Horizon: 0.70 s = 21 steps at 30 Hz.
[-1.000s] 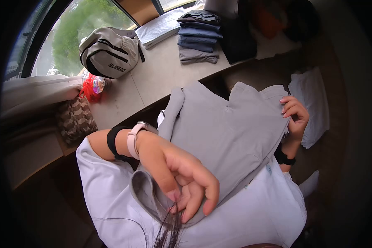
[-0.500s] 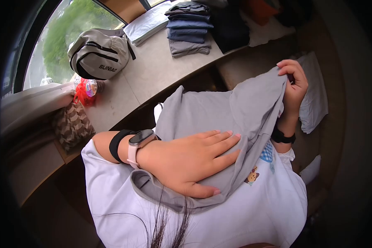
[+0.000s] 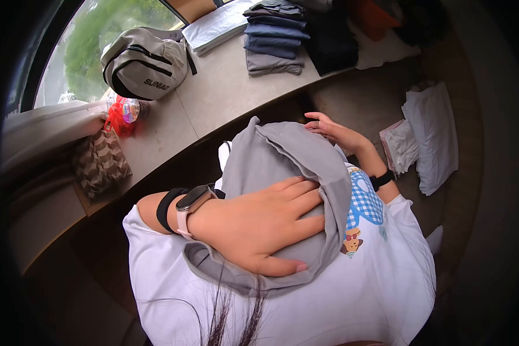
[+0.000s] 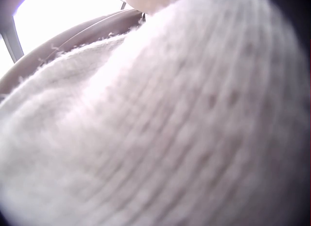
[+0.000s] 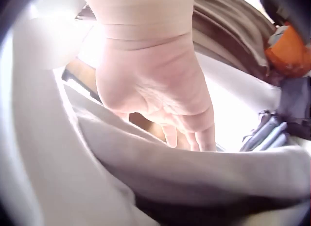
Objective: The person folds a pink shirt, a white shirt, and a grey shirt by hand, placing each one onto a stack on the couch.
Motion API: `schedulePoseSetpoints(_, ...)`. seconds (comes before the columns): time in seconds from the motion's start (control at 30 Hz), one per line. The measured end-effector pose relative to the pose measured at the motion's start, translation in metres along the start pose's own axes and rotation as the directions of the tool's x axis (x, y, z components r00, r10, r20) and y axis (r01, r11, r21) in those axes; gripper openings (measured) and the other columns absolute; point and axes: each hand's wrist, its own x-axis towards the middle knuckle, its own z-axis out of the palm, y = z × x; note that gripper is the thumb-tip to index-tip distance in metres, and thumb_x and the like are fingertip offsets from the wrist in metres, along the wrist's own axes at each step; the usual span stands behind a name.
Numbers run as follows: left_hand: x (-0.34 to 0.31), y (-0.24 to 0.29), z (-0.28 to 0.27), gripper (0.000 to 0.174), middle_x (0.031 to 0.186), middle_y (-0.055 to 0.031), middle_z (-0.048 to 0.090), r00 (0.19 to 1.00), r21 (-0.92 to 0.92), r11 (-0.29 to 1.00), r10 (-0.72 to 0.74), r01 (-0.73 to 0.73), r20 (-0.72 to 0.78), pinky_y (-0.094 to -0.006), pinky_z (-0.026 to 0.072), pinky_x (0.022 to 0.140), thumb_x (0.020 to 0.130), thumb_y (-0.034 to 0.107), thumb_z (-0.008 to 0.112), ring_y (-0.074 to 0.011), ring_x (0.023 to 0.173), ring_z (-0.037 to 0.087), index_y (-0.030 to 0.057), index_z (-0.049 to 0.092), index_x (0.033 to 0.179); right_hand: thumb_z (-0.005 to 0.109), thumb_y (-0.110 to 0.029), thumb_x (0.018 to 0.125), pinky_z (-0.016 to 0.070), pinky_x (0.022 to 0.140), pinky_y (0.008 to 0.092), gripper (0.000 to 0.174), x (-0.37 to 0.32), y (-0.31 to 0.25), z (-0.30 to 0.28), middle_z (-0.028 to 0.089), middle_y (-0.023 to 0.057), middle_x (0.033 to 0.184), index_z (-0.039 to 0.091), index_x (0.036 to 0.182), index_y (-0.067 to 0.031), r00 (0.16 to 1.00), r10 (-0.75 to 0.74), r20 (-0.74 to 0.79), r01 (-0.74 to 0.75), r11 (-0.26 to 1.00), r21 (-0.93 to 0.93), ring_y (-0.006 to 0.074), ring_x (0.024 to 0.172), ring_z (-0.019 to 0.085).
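Observation:
A soft grey garment (image 3: 245, 155) lies bunched over the person's lap, its far right part folded back toward the body. My left hand (image 3: 265, 222) presses flat on it with fingers spread, the fingertips running under the folded-over edge. A rolled band of the cloth curves below the left wrist. At the far right edge of the fold is my right hand (image 3: 337, 132), its fingers fairly straight and pointing left. In the right wrist view the right fingertips go out of sight behind a grey fold (image 5: 194, 172). Pale ribbed fabric (image 4: 184, 119) fills the left wrist view, hiding the left hand.
A counter (image 3: 213, 104) by the window holds a beige backpack (image 3: 147, 63), a red bag (image 3: 121, 115), a white folded cloth (image 3: 219, 26) and a stack of folded clothes (image 3: 275, 37). To the right lie white folded fabrics (image 3: 432, 138). A patterned cushion (image 3: 101, 167) sits left.
The left hand turned from palm-up to flat on the garment. The right hand lifted the garment's right side and brought it left, folding it over toward the left hand.

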Motion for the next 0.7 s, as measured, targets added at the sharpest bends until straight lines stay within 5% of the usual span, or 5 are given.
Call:
schedulePoseSetpoints(0.13,0.0,0.0,0.001,0.054,0.106,-0.0274,0.039,0.998,0.0,1.0,0.02,-0.02,-0.054,-0.0499,0.0289,0.089,0.074,0.036,0.055,-0.0413,0.098,0.039,-0.0083,0.046,0.103,0.048,-0.048,0.081,0.0242,0.099,0.0306,0.069,0.003,0.027,-0.015,0.046,0.0101,0.119,0.029,0.132,-0.006,0.997,0.04,0.059,-0.05,0.984,0.173,0.0189,0.113,0.041)
schedulePoseSetpoints(0.33,-0.003,0.007,-0.003,0.052,0.118,-0.0279,0.033,0.99,-0.011,0.993,-0.12,0.12,-0.072,-0.0531,0.0227,0.093,0.071,0.041,0.058,-0.0438,0.107,0.034,0.0024,0.053,0.106,0.051,-0.041,0.078,0.029,0.093,0.0277,0.063,0.008,0.048,-0.018,0.051,0.0071,0.109,0.036,0.128,-0.0048,0.989,0.059,-0.134,-0.033,0.982,0.185,0.0152,0.103,0.046)
schedulePoseSetpoints(0.43,-0.001,0.013,-0.007,0.051,0.127,-0.031,0.025,0.984,0.111,0.981,-0.148,0.159,-0.102,-0.0563,0.0201,0.093,0.069,0.043,0.059,-0.0456,0.111,0.032,0.0078,0.057,0.106,0.054,-0.038,0.077,0.0312,0.092,0.0269,0.061,0.005,0.05,-0.026,0.055,0.0068,0.105,0.037,0.126,-0.0048,1.0,0.017,-0.024,-0.008,0.945,0.328,0.0138,0.1,0.048)
schedulePoseSetpoints(0.53,-0.001,0.011,-0.006,0.052,0.132,-0.0333,0.021,0.979,0.151,0.968,-0.193,0.201,-0.068,-0.0592,0.018,0.093,0.069,0.045,0.059,-0.046,0.113,0.034,0.0101,0.057,0.107,0.06,-0.024,0.075,0.0366,0.088,0.0266,0.061,0.002,0.044,-0.021,0.057,0.0076,0.103,0.035,0.127,-0.0044,0.986,-0.154,-0.068,0.168,0.888,0.429,0.0142,0.095,0.052)
schedulePoseSetpoints(0.7,0.001,0.01,-0.006,0.051,0.126,-0.0308,0.035,0.98,0.112,0.975,-0.197,0.194,0.017,-0.0532,0.0257,0.089,0.071,0.045,0.057,-0.0406,0.104,0.044,0.0047,0.055,0.102,0.065,-0.006,0.072,0.0428,0.082,0.0258,0.062,-0.004,0.04,-0.018,0.06,0.0095,0.101,0.033,0.125,-0.0054,0.978,-0.138,-0.158,0.193,0.89,0.414,0.0143,0.089,0.058)
